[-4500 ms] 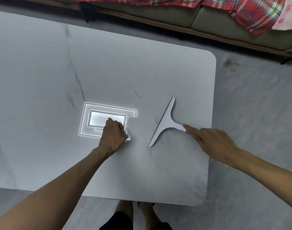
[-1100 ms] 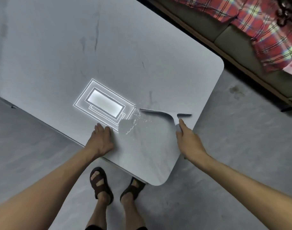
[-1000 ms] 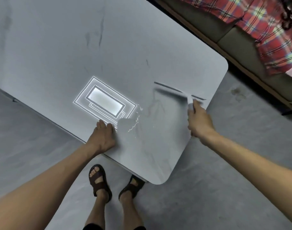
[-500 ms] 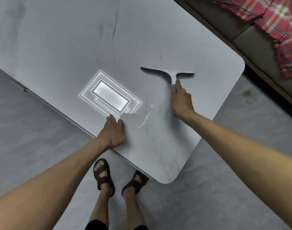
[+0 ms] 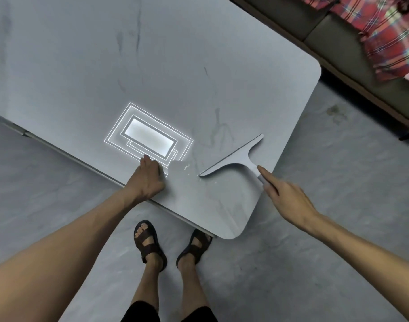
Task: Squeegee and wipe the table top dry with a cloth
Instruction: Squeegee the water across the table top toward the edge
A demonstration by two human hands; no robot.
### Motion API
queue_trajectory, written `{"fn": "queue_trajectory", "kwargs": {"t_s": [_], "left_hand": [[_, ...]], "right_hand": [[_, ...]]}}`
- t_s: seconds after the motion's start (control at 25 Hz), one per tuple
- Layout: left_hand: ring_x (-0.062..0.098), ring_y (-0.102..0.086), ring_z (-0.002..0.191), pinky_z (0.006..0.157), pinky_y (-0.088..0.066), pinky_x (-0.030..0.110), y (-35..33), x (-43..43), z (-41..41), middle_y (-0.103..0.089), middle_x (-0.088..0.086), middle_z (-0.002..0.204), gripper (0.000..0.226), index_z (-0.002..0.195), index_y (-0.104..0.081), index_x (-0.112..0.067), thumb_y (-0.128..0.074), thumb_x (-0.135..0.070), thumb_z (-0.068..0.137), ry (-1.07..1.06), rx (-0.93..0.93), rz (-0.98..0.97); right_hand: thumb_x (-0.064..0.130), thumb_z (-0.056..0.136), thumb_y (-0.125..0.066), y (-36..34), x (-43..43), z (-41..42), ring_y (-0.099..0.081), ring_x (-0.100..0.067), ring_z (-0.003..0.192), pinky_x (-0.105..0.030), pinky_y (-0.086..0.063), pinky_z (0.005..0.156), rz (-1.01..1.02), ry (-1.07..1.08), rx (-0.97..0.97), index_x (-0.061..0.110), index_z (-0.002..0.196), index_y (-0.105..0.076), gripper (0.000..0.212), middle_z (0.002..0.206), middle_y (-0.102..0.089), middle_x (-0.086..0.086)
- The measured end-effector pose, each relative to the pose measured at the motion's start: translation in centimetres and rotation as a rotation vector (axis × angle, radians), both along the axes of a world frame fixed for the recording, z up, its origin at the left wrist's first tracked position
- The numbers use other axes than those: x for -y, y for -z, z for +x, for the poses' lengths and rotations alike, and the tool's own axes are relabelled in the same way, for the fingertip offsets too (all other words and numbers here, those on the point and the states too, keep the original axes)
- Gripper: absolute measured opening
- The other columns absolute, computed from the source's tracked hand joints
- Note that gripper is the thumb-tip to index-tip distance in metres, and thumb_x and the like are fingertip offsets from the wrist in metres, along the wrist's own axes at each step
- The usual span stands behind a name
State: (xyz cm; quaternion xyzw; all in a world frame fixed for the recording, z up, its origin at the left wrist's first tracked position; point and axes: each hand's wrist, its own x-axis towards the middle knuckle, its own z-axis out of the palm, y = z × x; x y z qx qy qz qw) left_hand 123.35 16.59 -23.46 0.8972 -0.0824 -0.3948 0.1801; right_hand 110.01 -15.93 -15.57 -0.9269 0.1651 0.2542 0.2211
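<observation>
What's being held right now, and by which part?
The right hand holds the squeegee by its handle end; whether the left hand grips the cloth cannot be told.
</observation>
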Motion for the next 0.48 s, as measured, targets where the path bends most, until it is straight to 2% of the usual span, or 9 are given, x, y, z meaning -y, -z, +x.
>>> {"fn": "queue_trajectory", "kwargs": {"t_s": [0.08,0.12,0.2,0.28,0.36,0.48], "left_hand": [[0.028,-0.046,0.067,0.051,-0.026,0.033,-0.4,-0.7,-0.4,-0.048,0.010,0.085,0.008,0.093,-0.043,-0.006,-0.044,-0.009,0.086,-0.217,0.037,-0.103],[0.025,-0.045,0.062,0.049,-0.028,0.032,-0.6,-1.2,-0.6,-0.050,0.007,0.078,0.006,0.093,-0.043,-0.009,-0.042,-0.011,0.088,-0.343,0.044,-0.148],[0.024,-0.046,0.059,0.049,-0.034,0.031,-1.0,-2.5,-1.2,-0.054,0.003,0.076,0.008,0.094,-0.044,-0.013,-0.042,-0.011,0.087,-0.493,0.079,-0.189],[0.025,-0.047,0.061,0.049,-0.036,0.031,-1.0,-4.1,-1.7,-0.055,0.004,0.083,0.012,0.094,-0.044,-0.014,-0.043,-0.007,0.084,-0.534,0.114,-0.181],[0.025,-0.048,0.064,0.050,-0.036,0.032,-0.8,-5.5,-1.9,-0.057,0.006,0.086,0.011,0.092,-0.043,-0.015,-0.044,-0.008,0.084,-0.536,0.137,-0.151],[0.018,-0.049,0.061,0.049,-0.035,0.030,-0.3,-6.5,-2.0,-0.057,0.003,0.076,0.011,0.091,-0.042,-0.017,-0.048,-0.012,0.084,-0.451,0.163,-0.088]], "right_hand": [[0.043,0.101,-0.037,-0.8,0.8,-0.4,-0.052,-0.010,0.053,-0.027,-0.046,0.055,0.044,0.027,0.033,0.053,0.145,-0.026,0.047,0.054,-0.049,0.006],[0.045,0.100,-0.038,-1.1,0.8,-0.3,-0.052,-0.011,0.052,-0.028,-0.046,0.054,0.043,0.003,0.047,0.052,0.146,-0.025,0.048,0.054,-0.050,0.005],[0.048,0.098,-0.041,-1.1,-0.3,0.5,-0.053,-0.014,0.054,-0.031,-0.042,0.051,0.021,-0.127,0.054,0.045,0.149,-0.025,0.053,0.062,-0.055,0.002],[0.052,0.098,-0.038,-0.5,-2.8,1.8,-0.062,-0.020,0.068,-0.031,-0.038,0.053,0.011,-0.345,0.045,0.038,0.151,-0.024,0.057,0.080,-0.065,0.001],[0.055,0.099,-0.030,0.8,-6.2,3.4,-0.064,-0.024,0.080,-0.031,-0.036,0.061,0.028,-0.601,0.046,0.039,0.150,-0.022,0.055,0.091,-0.067,0.003],[0.052,0.102,-0.024,2.5,-10.6,5.4,-0.061,-0.027,0.074,-0.033,-0.037,0.061,0.041,-0.875,0.099,0.039,0.150,-0.023,0.050,0.091,-0.064,-0.001]]}}
